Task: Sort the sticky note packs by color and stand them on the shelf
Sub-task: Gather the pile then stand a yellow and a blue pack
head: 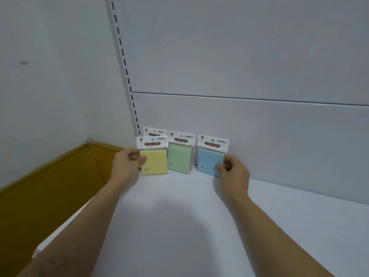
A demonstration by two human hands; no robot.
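Note:
Three sticky note packs stand upright at the back of the white shelf (179, 216). My left hand (127, 162) grips the left edge of the yellow pack (156, 161), thumb on its front. Behind it only the white header of another pack (155, 131) shows, its color hidden. The green pack (179, 159) stands in the middle, leaning on the back panel, untouched. My right hand (232, 169) pinches the lower right corner of the blue pack (209, 159).
The shelf's white back panel (259, 126) rises behind the packs, with a slotted upright (127, 76) at the left corner. Beyond the shelf's left edge lies a yellow-brown floor (50, 186) and a white wall.

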